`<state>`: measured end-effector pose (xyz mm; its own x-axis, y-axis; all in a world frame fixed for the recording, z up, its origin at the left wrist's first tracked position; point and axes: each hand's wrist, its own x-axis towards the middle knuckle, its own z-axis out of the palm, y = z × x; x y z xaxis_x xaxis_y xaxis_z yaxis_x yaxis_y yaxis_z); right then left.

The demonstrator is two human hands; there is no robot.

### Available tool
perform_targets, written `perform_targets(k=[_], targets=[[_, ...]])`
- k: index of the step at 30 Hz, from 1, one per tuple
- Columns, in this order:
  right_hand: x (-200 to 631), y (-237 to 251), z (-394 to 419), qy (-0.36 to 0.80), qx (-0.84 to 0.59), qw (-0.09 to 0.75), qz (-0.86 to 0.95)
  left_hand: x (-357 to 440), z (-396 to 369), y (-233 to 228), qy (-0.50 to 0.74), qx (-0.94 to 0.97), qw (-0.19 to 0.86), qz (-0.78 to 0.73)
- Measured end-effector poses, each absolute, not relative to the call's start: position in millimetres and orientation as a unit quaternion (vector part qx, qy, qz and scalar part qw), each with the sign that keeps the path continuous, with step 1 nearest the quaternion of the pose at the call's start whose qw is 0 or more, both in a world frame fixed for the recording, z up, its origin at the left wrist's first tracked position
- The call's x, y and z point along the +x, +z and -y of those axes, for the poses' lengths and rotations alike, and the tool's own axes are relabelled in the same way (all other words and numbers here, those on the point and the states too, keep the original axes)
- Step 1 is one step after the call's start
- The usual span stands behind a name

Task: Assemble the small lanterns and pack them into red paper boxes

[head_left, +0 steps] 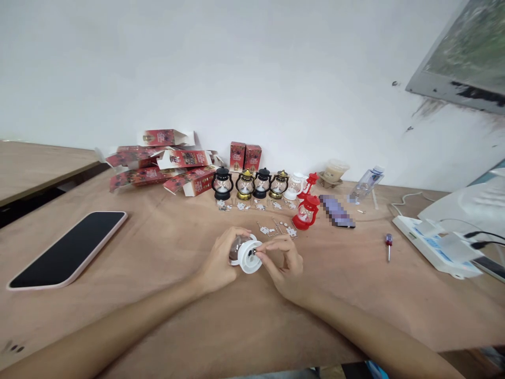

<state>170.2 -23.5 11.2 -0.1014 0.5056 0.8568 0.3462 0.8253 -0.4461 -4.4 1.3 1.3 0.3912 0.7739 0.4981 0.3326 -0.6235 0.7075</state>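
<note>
While the left hand [221, 261] grips the white lantern [243, 263] around its clear globe, tipped over the tabletop [177, 326], the right hand [284, 264] pinches a small dark part [252, 252] at the base's underside. From here, the lantern appears light, rigid and slick; the globe is probably crackable. Support the base rim; squeeze lightly.

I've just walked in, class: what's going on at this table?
A person's left hand holds a white lantern, tilted to show its underside, while the right hand has its fingertips at a small dark piece there; whether they grip it is unclear. Beyond stand other lanterns; a screwdriver lies off to the right.
</note>
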Motion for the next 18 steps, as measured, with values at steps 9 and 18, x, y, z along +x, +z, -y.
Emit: perform_targets(k=[9,18], targets=[[169.9,8.5,19.9,0.293,-0.33,0.551,0.708,-5.3,0.9,5.7,0.392,0.818,0.176,-0.383],[168.6,3.5,19.3,0.39,-0.294,0.531,0.693,-7.2,2.4,7.6,0.386,0.833,0.13,-0.374]])
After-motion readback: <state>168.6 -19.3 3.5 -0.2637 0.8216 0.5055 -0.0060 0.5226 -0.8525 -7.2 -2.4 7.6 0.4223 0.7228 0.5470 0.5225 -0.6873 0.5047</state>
